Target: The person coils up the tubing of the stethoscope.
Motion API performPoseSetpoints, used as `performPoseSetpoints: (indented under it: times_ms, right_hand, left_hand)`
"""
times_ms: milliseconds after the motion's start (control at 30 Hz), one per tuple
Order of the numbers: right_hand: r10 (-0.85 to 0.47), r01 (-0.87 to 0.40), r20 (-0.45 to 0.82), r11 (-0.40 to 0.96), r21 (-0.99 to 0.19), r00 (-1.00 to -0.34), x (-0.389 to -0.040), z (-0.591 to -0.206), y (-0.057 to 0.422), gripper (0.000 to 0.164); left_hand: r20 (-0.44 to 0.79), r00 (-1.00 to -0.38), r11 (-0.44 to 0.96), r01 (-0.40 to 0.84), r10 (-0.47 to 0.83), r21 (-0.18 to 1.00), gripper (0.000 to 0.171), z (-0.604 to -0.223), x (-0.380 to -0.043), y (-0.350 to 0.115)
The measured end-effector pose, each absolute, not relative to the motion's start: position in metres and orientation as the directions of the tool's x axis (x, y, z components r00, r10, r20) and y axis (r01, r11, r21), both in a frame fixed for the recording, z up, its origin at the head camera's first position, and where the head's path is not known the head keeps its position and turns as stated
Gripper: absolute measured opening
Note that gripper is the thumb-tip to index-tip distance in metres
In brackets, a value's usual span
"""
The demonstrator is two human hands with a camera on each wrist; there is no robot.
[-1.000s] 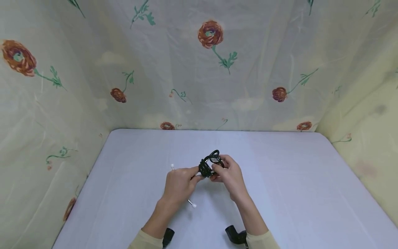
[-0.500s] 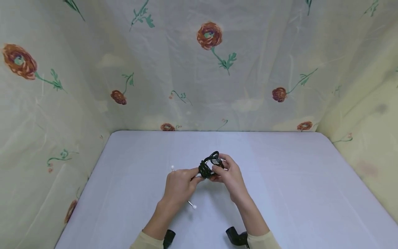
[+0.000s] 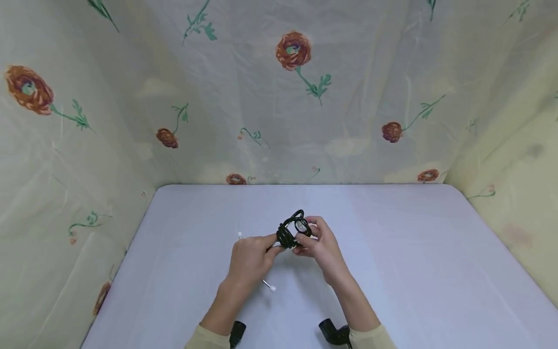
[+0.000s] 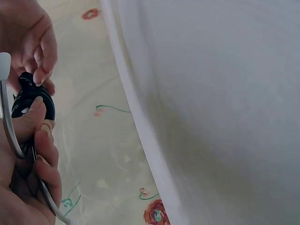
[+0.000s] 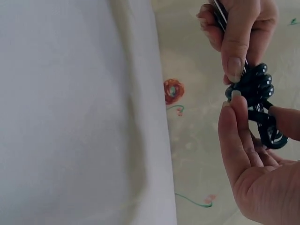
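A black cord (image 3: 285, 236) is wound in several tight turns around a thin metal piece, with a loose loop standing out at the far right. My left hand (image 3: 249, 259) grips the bent metal rod (image 4: 8, 126), its thumb and index finger pinching right beside the coil. White-tipped ends (image 3: 272, 289) of the metal stick out on both sides of this hand. My right hand (image 3: 323, 252) holds the loop end of the cord between thumb and fingers; the right wrist view shows its fingertips against the coil (image 5: 255, 86). The left palm hides part of the metal.
Both hands are above a table (image 3: 414, 261) with a pale cover. Flower-printed curtains (image 3: 344, 140) surround its back and sides. A black device (image 3: 237, 332) sits by the left wrist, another black device (image 3: 334, 333) by the right.
The cord and both hands have shifted very slightly to the left. Each hand keeps its hold.
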State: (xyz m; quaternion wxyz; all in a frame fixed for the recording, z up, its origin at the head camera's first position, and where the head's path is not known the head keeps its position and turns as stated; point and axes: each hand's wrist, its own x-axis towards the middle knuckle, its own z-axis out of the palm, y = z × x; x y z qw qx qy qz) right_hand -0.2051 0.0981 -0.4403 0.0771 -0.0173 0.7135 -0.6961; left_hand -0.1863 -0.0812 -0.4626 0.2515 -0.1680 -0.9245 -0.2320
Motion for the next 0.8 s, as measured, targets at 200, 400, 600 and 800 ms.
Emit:
performPoseSetpoints:
  times_ms: [200,400,600,800]
  right_hand:
    - [-0.111,0.108,-0.111,0.036,-0.993,-0.988,-0.2050,-0.4413,0.0987,0.045]
    - [-0.102,0.124,-0.127,0.032,-0.992,-0.987,-0.2057,-0.4413,0.1001,0.040]
    - [-0.101,0.116,-0.119,0.042,-0.992,-0.988,-0.2066,-0.4404,0.1009,0.033]
    - [-0.111,0.107,-0.114,0.060,-0.992,-0.987,-0.2073,-0.4408,0.1002,0.032]
  left_hand:
    - [0.577,-0.774,0.839,0.477,0.261,0.261,0.016,-0.4639,-0.1868,-0.0827]
    - [0.599,-0.752,0.834,0.497,0.275,0.241,0.016,-0.4670,-0.1865,-0.0831]
    - [0.575,-0.773,0.832,0.486,0.267,0.268,0.016,-0.4656,-0.1863,-0.0814]
    - [0.547,-0.800,0.837,0.462,0.248,0.295,0.016,-0.4643,-0.1872,-0.0822]
